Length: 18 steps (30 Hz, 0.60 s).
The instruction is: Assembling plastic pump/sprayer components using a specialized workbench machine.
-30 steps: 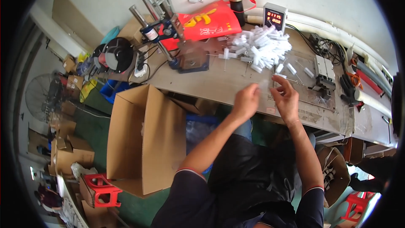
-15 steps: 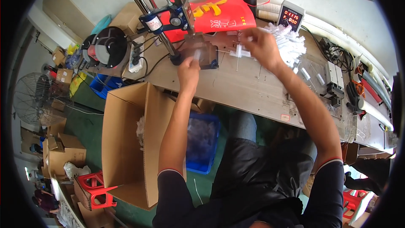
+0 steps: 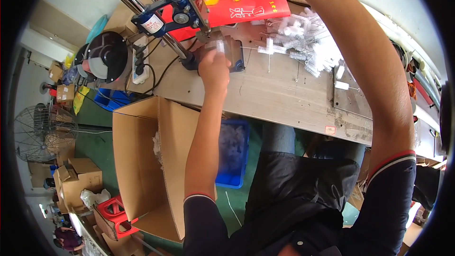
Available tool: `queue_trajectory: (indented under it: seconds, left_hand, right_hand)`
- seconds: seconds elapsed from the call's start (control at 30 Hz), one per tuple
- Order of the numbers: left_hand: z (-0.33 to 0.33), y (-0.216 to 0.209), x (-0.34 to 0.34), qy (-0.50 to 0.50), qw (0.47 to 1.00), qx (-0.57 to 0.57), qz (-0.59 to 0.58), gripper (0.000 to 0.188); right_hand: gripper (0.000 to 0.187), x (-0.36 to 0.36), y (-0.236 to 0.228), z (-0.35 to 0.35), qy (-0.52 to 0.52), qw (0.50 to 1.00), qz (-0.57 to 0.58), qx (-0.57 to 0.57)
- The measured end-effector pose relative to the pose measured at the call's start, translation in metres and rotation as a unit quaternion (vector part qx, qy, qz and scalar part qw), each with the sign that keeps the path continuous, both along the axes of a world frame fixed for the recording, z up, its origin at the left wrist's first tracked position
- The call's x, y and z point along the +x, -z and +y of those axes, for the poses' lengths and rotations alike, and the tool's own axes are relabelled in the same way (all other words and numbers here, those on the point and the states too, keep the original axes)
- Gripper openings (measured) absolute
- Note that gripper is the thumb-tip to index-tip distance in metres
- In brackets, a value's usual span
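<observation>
My left hand (image 3: 214,68) is closed on a small white bristle brush (image 3: 220,46), whose pale head sticks up past the fingers. It is at the base (image 3: 236,56) of a blue and steel bench press (image 3: 173,13), below the press head. Blur and a clear guard hide the brush's lower end. My right forearm (image 3: 350,28) reaches up across the upper right; its hand lies beyond the top edge. Right of the press, a white brush with a wire stem (image 3: 268,47) lies on the wooden table (image 3: 284,95), beside a heap of similar brushes (image 3: 310,38).
A red bag (image 3: 246,0) lies behind the press. Left of it stand a black-guarded machine (image 3: 108,57) and a power strip (image 3: 140,68) with cables. Below the table edge are an open cardboard box (image 3: 137,161) and a blue crate (image 3: 241,175). A fan (image 3: 40,128) stands at far left.
My right hand has gone up and out of view from above the brush heap. My left hand stays at the press base with the brush. The whole view has shifted slightly.
</observation>
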<state>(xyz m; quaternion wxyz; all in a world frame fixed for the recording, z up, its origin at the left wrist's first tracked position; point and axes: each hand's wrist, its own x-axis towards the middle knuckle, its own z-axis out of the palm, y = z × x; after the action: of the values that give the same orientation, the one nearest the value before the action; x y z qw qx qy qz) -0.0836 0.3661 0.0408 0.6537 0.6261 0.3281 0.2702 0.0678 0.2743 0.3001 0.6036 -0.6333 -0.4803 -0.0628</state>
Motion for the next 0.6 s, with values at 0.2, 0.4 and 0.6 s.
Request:
queue_trajectory:
  seconds: [0.2,0.4,0.6]
  left_hand:
    - [-0.005,0.001,0.005,-0.049,0.998,-0.050,-0.005,0.021]
    - [0.002,-0.008,0.001,-0.026,0.998,-0.047,0.020,0.022]
    - [0.001,-0.004,0.002,-0.032,0.998,-0.055,0.011,0.023]
  right_hand:
    - [0.070,0.049,-0.016,0.076,-0.012,0.986,-0.137,0.098]
    - [0.059,0.005,-0.045,0.054,-0.110,0.992,0.019,-0.059]
    - [0.037,0.055,-0.003,0.028,-0.020,0.999,0.002,0.034]
